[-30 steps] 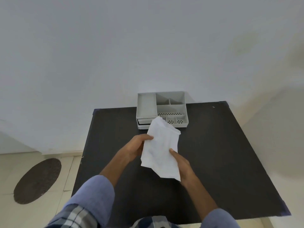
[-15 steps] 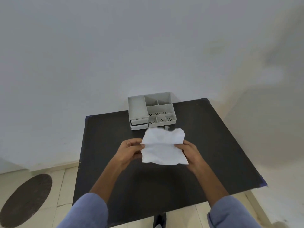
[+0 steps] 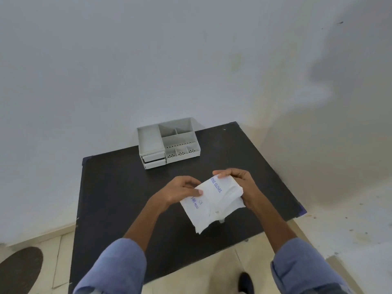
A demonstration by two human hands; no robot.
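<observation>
A white plastic packet of gloves (image 3: 214,202) with blue print hangs above the black table (image 3: 118,192), held between both hands. My left hand (image 3: 180,188) pinches its left edge, thumb on top. My right hand (image 3: 239,183) grips its upper right end with curled fingers. The packet is tilted, its lower corner pointing down toward me.
A grey desk organiser (image 3: 167,142) with several compartments and two small drawers stands at the table's far edge against the white wall. A dark oval mat (image 3: 19,270) lies on the tiled floor at the lower left. A shoe (image 3: 246,282) shows below the table's near edge.
The packet has been turned over so that its blue print faces up, and it now slants diagonally. Both hands shifted right with it. The camera view swung, showing more of the table's right side.
</observation>
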